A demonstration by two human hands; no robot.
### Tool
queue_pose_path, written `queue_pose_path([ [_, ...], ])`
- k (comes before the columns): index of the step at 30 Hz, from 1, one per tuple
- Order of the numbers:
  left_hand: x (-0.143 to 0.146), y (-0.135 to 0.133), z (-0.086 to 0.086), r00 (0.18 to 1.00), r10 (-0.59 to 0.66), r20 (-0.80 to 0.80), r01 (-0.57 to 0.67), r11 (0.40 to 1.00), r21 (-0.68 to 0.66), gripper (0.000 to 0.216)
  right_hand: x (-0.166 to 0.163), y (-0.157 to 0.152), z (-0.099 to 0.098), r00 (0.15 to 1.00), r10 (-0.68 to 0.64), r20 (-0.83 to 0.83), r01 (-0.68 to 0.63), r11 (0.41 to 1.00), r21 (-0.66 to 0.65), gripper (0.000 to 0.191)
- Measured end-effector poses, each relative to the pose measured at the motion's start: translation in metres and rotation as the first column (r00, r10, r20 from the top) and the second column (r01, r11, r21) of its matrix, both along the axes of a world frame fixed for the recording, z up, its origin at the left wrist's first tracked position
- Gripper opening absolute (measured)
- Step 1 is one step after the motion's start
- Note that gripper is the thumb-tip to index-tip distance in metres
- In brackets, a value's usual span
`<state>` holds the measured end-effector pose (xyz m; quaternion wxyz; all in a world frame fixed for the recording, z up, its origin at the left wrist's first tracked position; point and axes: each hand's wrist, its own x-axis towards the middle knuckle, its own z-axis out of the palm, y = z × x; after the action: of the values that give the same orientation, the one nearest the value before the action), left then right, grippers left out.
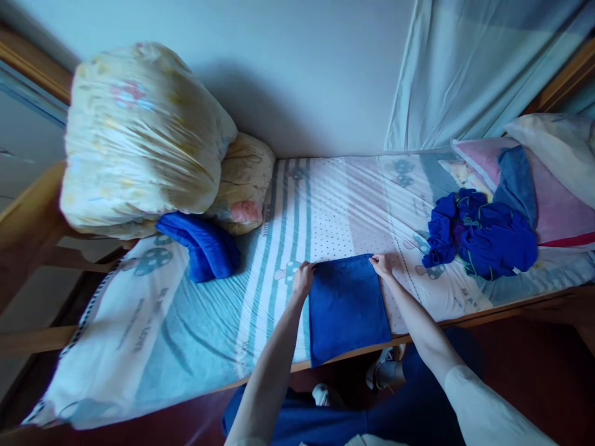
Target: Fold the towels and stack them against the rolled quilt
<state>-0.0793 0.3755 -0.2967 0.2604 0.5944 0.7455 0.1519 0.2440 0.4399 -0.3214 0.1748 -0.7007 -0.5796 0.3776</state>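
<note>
A blue towel (348, 308) lies flat and folded on the bed, its near edge hanging slightly over the mattress side. My left hand (303, 278) pinches its far left corner. My right hand (382, 264) pinches its far right corner. Both hands have their fingers closed on the cloth. A folded blue towel (203, 246) rests to the left by the pillows. A heap of crumpled blue cloths (483, 238) sits to the right.
The bed (195, 322) has a striped, patterned sheet and a wooden frame. A large bagged quilt (139, 136) and a pillow (244, 183) stand at the left end. Pink and white bedding (548, 186) lies at the right end, with a curtain (465, 68) behind.
</note>
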Motion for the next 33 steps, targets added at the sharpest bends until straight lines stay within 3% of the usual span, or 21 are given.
queue_pose_path([
  [4,-0.004,0.005,-0.004,0.999,0.008,-0.035,-0.009,1.0,-0.004,0.028,0.004,0.002,0.003,0.993,0.066,0.103,-0.071,0.996,0.048,0.023],
  [8,-0.009,0.013,-0.006,0.996,0.036,-0.076,-0.037,0.999,-0.011,0.027,0.004,0.007,0.007,0.986,0.059,0.155,-0.061,0.998,0.013,0.024],
  [14,-0.01,0.022,-0.009,0.993,0.054,-0.104,-0.058,0.998,-0.028,0.028,-0.001,0.015,0.011,0.984,0.012,0.18,-0.007,1.0,-0.029,0.025],
  [20,-0.013,0.026,-0.014,0.992,-0.011,-0.125,0.002,0.997,-0.076,0.024,-0.002,0.017,0.002,0.984,0.074,0.163,-0.075,0.997,-0.002,0.017],
  [29,-0.029,0.04,0.001,0.986,-0.153,-0.073,0.138,0.975,-0.176,0.011,0.003,0.04,0.003,0.974,0.221,0.047,-0.216,0.972,-0.087,0.014],
  [33,-0.03,0.052,0.012,0.994,-0.064,-0.09,0.054,0.993,-0.108,0.023,-0.004,0.045,0.017,0.977,0.198,0.086,-0.199,0.98,0.004,0.025],
])
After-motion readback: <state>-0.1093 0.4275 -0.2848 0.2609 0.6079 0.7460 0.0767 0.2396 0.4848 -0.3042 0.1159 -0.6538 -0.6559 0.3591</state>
